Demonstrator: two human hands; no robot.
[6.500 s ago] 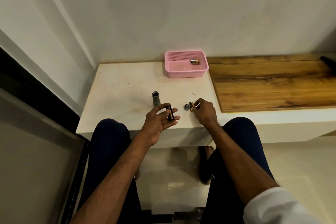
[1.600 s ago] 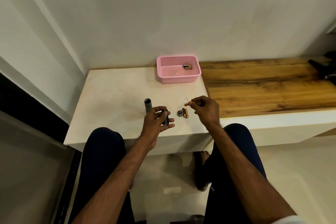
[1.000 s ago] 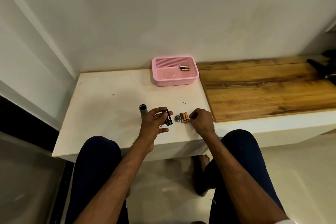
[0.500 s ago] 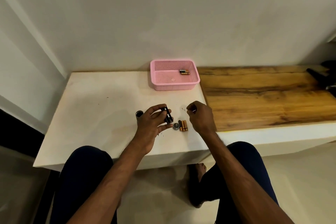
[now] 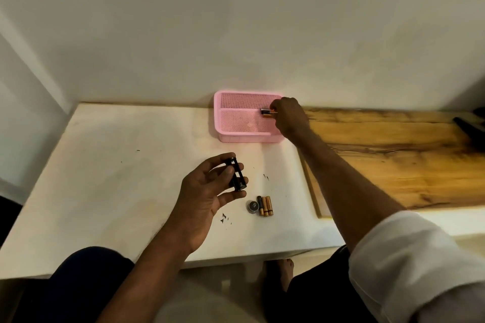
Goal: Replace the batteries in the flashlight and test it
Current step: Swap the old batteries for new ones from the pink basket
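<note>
My left hand (image 5: 207, 196) holds a black battery holder (image 5: 236, 173) between thumb and fingers above the white table (image 5: 112, 181). Its slots look bare. My right hand (image 5: 290, 116) reaches into the pink basket (image 5: 244, 137) at the back, and its fingertips pinch the end of a black-and-copper battery (image 5: 267, 112) lying there. Three used batteries (image 5: 265, 206) lie side by side near the table's front, next to the round flashlight cap (image 5: 253, 206). The flashlight tube is not visible; my left hand covers the spot where it stood.
A wooden board (image 5: 393, 155) adjoins the table on the right, with a dark object (image 5: 469, 126) at its far end. A white wall rises right behind the basket. Small dark specks (image 5: 225, 217) dot the table. My knees sit under the front edge.
My right hand left the batteries by the cap and stretched forward into the pink basket. The left hand rose a little with the holder. The view moved closer to the table.
</note>
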